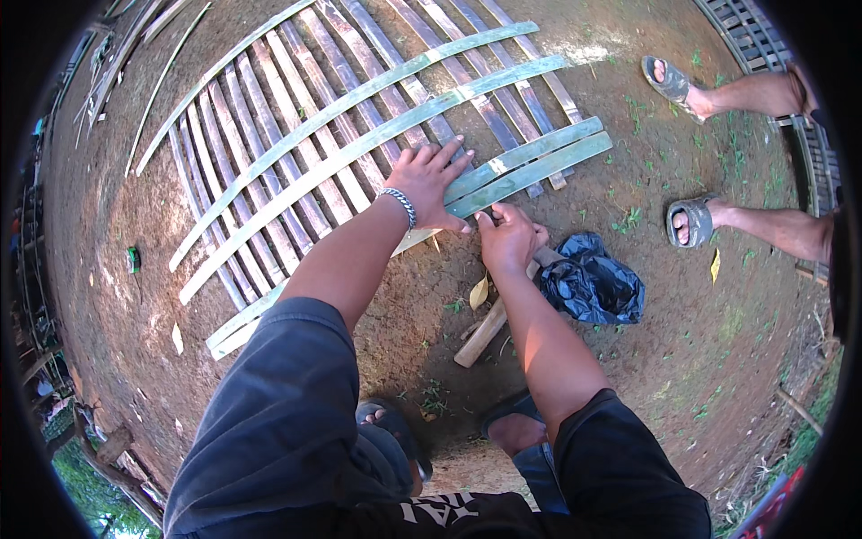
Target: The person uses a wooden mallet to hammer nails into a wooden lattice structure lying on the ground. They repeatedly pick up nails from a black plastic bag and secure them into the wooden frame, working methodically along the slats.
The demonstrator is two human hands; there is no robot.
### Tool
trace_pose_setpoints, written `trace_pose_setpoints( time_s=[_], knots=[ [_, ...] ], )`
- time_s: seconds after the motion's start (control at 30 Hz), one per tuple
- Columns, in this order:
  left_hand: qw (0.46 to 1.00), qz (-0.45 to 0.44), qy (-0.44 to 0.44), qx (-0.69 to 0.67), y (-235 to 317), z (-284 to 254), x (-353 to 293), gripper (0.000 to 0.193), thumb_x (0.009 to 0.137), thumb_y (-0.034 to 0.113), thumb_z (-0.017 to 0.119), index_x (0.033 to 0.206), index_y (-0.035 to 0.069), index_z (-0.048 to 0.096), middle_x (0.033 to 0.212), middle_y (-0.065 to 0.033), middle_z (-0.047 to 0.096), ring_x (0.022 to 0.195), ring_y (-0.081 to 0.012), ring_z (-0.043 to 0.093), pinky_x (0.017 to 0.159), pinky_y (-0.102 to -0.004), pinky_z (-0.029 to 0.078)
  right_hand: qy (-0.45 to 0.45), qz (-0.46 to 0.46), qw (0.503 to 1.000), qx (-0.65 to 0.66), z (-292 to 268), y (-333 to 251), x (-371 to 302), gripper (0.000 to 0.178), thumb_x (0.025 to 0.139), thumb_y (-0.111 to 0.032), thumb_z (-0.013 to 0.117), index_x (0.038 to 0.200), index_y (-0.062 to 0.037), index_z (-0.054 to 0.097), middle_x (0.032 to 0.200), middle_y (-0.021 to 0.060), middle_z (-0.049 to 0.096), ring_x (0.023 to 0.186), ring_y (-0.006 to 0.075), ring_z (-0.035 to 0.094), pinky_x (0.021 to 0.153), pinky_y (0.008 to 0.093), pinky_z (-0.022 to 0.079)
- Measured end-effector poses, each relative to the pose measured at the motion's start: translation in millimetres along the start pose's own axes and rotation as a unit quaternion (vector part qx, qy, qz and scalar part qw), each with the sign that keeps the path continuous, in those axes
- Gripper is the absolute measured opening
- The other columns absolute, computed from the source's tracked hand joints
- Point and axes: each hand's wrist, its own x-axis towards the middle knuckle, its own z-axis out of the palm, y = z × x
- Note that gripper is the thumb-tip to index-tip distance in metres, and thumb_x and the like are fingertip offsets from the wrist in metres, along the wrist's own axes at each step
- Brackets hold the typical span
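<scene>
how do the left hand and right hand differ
The left hand is spread out, while the right hand has curled fingers. The left hand's wrist wears a silver chain bracelet; the right hand's wrist is bare. Both are near the closest green strip.

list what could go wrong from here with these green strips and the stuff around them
The left hand presses among the slats, so its fingers might get pinched if a green strip shifts. The right hand works close to that strip's edge, which could splinter or cut it. The black plastic bag lies right by the right forearm and might get snagged.
</scene>
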Motion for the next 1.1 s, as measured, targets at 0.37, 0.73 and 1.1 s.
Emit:
trace_pose_setpoints(
  time_s=[0.37,0.73,1.1],
  knots=[
    [0.999,-0.018,-0.036,0.006,5.5,-5.1,0.2,0.135,0.068,0.093,0.064,0.169,0.017,0.015,0.176,-0.0094,0.014,0.159,-0.0359,0.017,0.126,-0.0623,0.014,0.005,0.001,1.0,-0.002,1.1,2.4,-0.6,0.029,0.076,-0.025,0.089,0.1,-0.014,0.077,0.097,0.0003,0.076,0.099,0.0187,0.069,0.1,0.0426,0.033],
    [0.995,-0.038,0.078,-0.055,12.3,34.1,4.2,0.076,0.106,0.053,0.041,0.166,0.011,0.024,0.174,-0.0129,0.019,0.162,-0.0332,0.013,0.128,-0.0628,0.004,-0.002,0.004,1.0,0.0,0.7,2.5,0.2,0.029,0.076,-0.027,0.089,0.099,-0.0137,0.077,0.097,0.0,0.076,0.1,0.0188,0.069,0.101,0.0432,0.033],
    [0.996,-0.044,0.074,-0.028,14.0,29.0,3.7,0.074,0.106,0.053,0.04,0.165,0.01,0.027,0.174,-0.0117,0.02,0.161,-0.0322,0.016,0.127,-0.0643,0.007,-0.027,0.013,1.0,0.0,-5.8,-3.1,1.1,0.03,0.077,-0.027,0.088,0.099,-0.0119,0.077,0.097,0.0014,0.076,0.1,0.021,0.068,0.101,0.043,0.033]
  ],
)
